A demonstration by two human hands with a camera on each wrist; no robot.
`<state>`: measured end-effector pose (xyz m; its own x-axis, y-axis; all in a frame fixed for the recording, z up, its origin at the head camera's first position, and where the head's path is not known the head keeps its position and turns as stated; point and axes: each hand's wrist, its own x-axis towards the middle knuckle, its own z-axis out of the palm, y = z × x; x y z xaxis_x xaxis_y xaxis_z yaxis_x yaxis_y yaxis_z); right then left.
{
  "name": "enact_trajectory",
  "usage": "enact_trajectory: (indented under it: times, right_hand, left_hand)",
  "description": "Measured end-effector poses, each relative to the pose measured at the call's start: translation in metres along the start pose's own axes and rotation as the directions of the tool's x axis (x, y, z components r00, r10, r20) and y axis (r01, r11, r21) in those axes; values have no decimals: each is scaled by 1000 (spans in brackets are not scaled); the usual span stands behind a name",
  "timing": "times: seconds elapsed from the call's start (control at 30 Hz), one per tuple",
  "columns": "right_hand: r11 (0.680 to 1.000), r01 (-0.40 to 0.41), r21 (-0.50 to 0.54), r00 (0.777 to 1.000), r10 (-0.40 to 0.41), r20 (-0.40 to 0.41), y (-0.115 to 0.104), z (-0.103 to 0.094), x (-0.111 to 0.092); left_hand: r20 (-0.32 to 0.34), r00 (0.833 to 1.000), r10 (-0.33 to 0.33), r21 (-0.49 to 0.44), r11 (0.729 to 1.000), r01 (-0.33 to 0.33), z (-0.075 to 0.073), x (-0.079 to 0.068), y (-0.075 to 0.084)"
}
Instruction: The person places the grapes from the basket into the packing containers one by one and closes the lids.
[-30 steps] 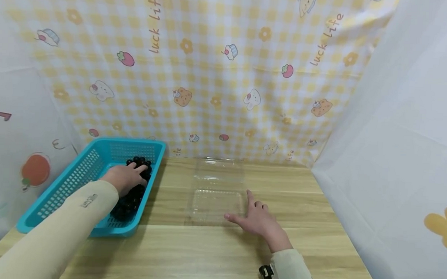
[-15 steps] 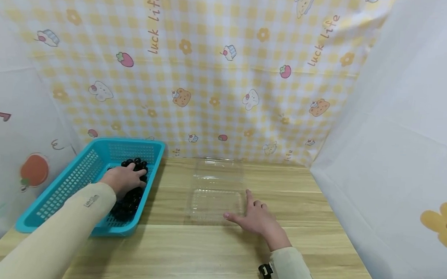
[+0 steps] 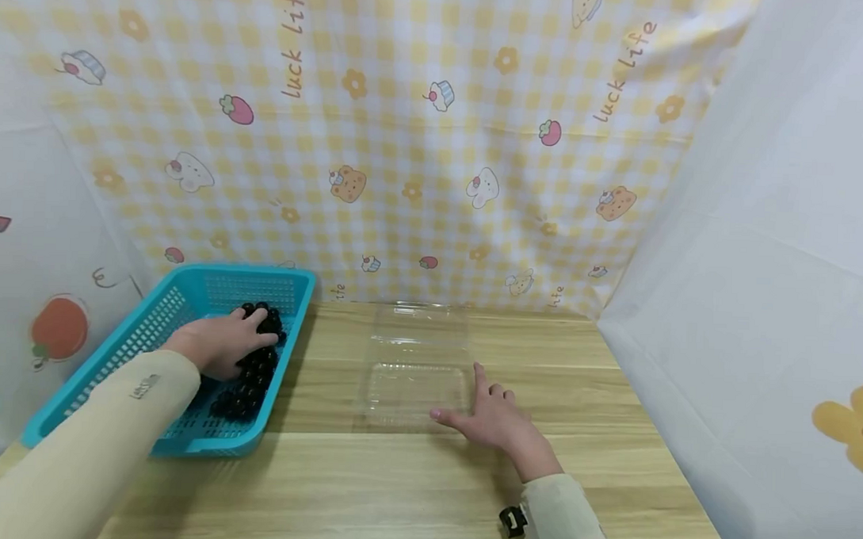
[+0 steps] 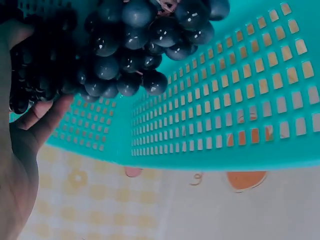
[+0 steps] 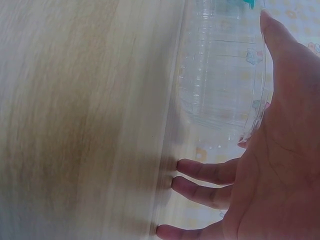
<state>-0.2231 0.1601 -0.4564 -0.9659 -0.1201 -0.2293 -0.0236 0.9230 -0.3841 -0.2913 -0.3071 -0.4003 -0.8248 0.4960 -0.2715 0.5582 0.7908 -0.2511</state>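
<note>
My left hand reaches into the blue plastic basket, which holds dark grapes. In the left wrist view, a bunch of grapes lies between my thumb and fingers, and more grapes hang beside it. The underside of that grip is hidden in the head view. A clear plastic clamshell box lies unfolded on the table, its lid toward the back. At the box's right edge rests my right hand, thumb and index finger spread along its corner, other fingertips on the tabletop.
A wooden table carries everything. Behind it hangs a yellow checked cloth, with white sheets at both sides. A black band sits by my right sleeve.
My left hand has shifted a little leftward within the basket, uncovering more grapes along the right wall. My right hand and the clear box keep their places.
</note>
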Motion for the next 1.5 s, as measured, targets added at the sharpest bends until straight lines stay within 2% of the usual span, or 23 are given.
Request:
enact_trajectory:
  times: [0.17, 0.33, 0.57, 0.77, 0.93, 1.03, 1.17, 1.27, 1.5]
  right_hand:
    - [1000, 2, 4, 1000, -2, 5, 0, 0, -1]
    - [1000, -1, -7, 1000, 1, 5, 0, 0, -1]
    - [1000, -3, 6, 1000, 3, 7, -1, -1, -1]
    - [1000, 7, -3, 1000, -7, 0, 0, 1, 1]
    - [1000, 7, -10, 1000, -7, -3, 1, 1, 2]
    - [1000, 6, -10, 1000, -6, -6, 2, 1, 2]
    - [1000, 7, -11, 1000, -7, -7, 2, 0, 0]
    - [1000, 5, -11, 1000, -5, -7, 2, 0, -1]
    - [1000, 0, -13, 1000, 0, -9, 1, 1, -1]
  left_hand:
    - [-59, 994, -92, -188, 979, 79, -12, -11, -14]
    - [-112, 978, -179, -309, 941, 137, -44, -22, -29]
    - [-133, 950, -282, -350, 910, 221, -103, -28, -38]
    - [-125, 946, -300, -376, 896, 235, -147, -30, -32]
    - [-84, 946, -313, -328, 905, 271, -187, -22, -17]
    - [-19, 949, -315, -313, 903, 293, -210, -12, 0]
    - [73, 951, -300, -342, 888, 307, -235, 3, 27]
    - [115, 954, -278, -372, 878, 301, -246, 15, 48]
    - [92, 980, -175, -394, 897, 198, -253, 43, 91]
